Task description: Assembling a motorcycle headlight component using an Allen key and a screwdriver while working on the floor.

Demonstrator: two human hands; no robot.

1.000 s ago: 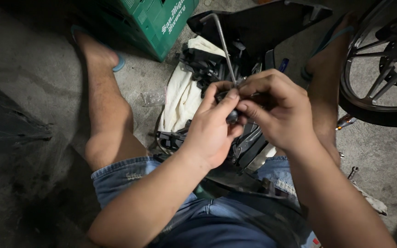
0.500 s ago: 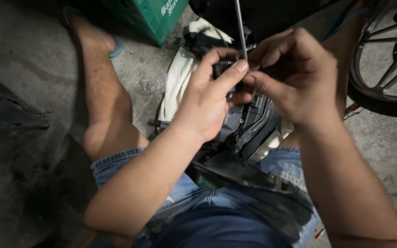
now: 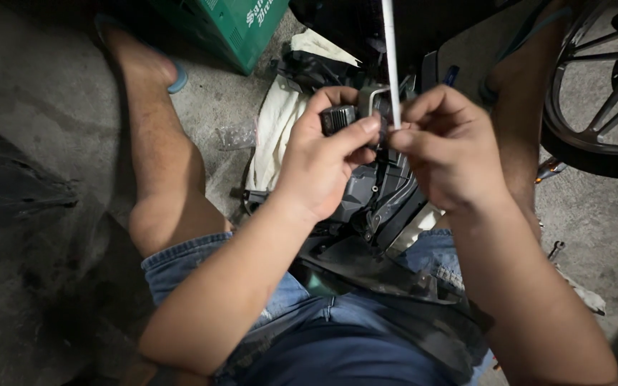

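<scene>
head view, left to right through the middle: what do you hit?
Bare leg → white cloth → left hand → thin metal rod → right hand → spoked wheel.

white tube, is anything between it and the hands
Nothing visible. The right hand pinches the lower end of the thin white tube directly between its fingertips, and the left hand's thumb presses against the same spot while holding a small black part. Above the hands the tube rises bare.
</scene>
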